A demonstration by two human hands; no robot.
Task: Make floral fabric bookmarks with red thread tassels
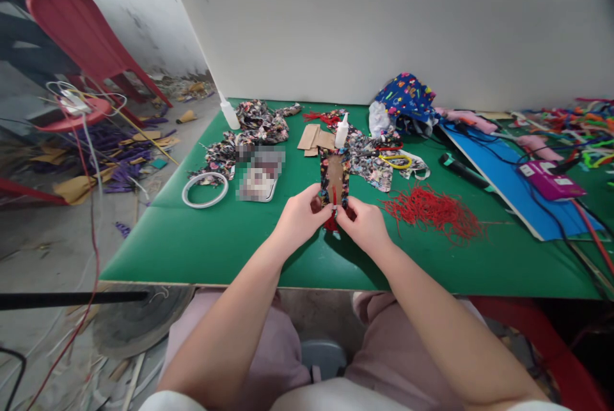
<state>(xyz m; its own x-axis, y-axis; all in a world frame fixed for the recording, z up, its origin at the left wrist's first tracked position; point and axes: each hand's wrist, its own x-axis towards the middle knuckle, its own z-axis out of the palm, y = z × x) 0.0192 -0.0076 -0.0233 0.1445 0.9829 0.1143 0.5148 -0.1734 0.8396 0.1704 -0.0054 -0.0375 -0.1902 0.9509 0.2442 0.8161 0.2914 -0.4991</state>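
Over the near middle of the green table (230, 245), my left hand (301, 214) and my right hand (367, 224) pinch the lower end of a floral fabric-covered cardboard piece (338, 174). Its brown cardboard back faces me, with dark floral cloth folded round the edges. A short red cord (334, 193) lies along the cardboard, and red strands hang below my fingers. The thumbs and fingertips of both hands nearly meet at the bottom edge. My fingers hide part of that edge. To the right of my right hand lies a loose heap of red cords (434, 213).
Behind the hands are a white squeeze bottle (342, 132), cardboard pieces (314, 139), floral cloth (371, 165) and yellow-handled scissors (397, 161). At left lie a tape roll (205, 191) and a phone (261, 174). A blue board (499, 174), pink glue guns (465, 120) and cables occupy the right.
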